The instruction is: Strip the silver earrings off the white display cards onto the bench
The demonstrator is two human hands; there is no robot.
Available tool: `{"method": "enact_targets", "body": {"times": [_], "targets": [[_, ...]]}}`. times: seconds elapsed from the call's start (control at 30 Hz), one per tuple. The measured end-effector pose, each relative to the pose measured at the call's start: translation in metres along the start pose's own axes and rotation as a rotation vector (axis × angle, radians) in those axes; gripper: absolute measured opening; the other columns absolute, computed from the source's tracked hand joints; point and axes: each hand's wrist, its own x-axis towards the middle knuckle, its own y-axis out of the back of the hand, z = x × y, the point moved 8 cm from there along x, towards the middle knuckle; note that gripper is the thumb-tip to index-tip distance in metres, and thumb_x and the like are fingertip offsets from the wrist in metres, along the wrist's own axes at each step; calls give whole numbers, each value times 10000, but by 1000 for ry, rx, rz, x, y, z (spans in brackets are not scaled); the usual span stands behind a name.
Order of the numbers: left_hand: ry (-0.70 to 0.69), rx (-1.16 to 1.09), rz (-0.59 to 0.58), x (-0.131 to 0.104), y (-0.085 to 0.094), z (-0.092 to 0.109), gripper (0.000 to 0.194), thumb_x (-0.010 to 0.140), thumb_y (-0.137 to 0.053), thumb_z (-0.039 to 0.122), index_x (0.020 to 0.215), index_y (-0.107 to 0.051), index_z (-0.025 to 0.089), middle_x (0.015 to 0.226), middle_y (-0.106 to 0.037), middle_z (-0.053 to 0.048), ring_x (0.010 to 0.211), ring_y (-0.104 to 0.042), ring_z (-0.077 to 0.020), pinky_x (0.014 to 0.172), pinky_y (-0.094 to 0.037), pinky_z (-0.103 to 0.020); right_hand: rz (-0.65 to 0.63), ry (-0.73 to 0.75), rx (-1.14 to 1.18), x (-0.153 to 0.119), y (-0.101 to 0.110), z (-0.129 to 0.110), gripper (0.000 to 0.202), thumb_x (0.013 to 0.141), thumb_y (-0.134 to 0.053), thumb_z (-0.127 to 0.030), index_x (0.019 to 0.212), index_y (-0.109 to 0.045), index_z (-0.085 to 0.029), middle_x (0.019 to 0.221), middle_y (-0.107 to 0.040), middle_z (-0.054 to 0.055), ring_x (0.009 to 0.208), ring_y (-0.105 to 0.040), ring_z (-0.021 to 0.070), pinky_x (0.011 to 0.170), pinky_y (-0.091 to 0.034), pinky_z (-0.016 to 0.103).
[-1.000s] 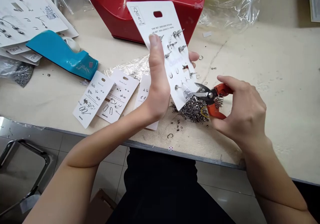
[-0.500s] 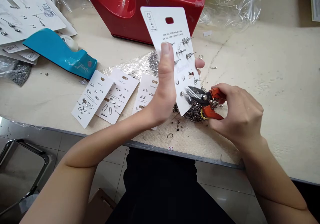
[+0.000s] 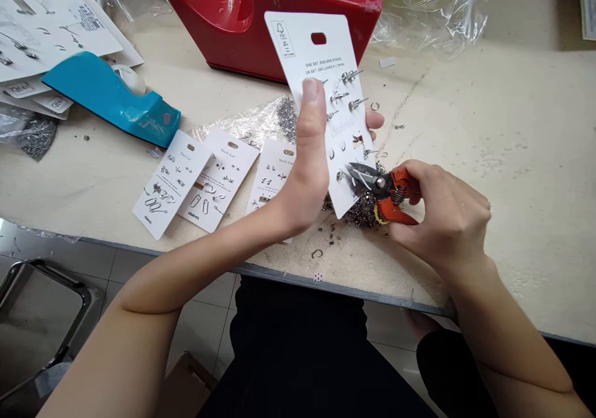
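My left hand [image 3: 311,151] grips a white earring card [image 3: 333,51], thumb across its face and fingertips showing behind its right edge. The card is raised and tilted, its back facing me, with metal posts poking out. My right hand [image 3: 449,216] is closed round orange-handled pliers [image 3: 393,197]. Their dark jaws reach over the lower part of the card, beside a small metal piece; whether they touch it I cannot tell. Behind and below the card lies a pile of tiny metal pieces [image 3: 363,213].
Three carded earring sets [image 3: 172,185] lie left of my hand. Beyond them are a blue tape dispenser [image 3: 112,98], a large red dispenser [image 3: 228,45], clear plastic bags [image 3: 437,14] and stacked cards [image 3: 56,20]. A metal-framed stool [image 3: 69,284] stands below left.
The card in my left hand has shifted very slightly right. The plier jaws sit slightly lower. A dark-clothed shape has appeared below the table edge near my right forearm.
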Motion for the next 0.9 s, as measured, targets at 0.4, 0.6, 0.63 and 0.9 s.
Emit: {"method": "enact_targets", "body": {"times": [0.4, 0.6, 0.63, 0.9], "targets": [[13, 13, -24, 4, 2, -10, 741, 933, -198, 761, 829, -637, 173, 749, -560, -41, 731, -617, -163, 678, -527, -289, -46, -99, 49, -4, -5, 9, 245, 706, -537, -75, 874, -651, -212, 572, -543, -11, 469, -445, 136, 468, -347, 306], [41, -34, -29, 8, 2, -11, 766, 931, -180, 769, 855, -628, 152, 765, -592, -41, 754, -640, -153, 680, -543, -272, 12, -140, 266, 3, -1, 14, 240, 736, -587, -80, 923, -640, -220, 628, -561, -27, 511, -485, 122, 478, -399, 271], [48, -40, -37, 8, 2, -12, 761, 923, -193, 779, 877, -623, 154, 808, -619, -47, 756, -646, -153, 679, -550, -277, 30, -174, 298, 4, 2, 20, 231, 745, -603, -99, 934, -636, -227, 641, -559, -31, 519, -491, 120, 490, -413, 269], [-232, 211, -75, 12, 5, 37, 737, 950, 18, 676, 1091, -536, 210, 987, -640, -99, 948, -703, -223, 883, -589, -403, 93, -441, 93, -5, 5, 130, 320, 725, -722, -218, 1039, -657, -212, 880, -693, 67, 684, -600, 164, 640, -453, 326]]}}
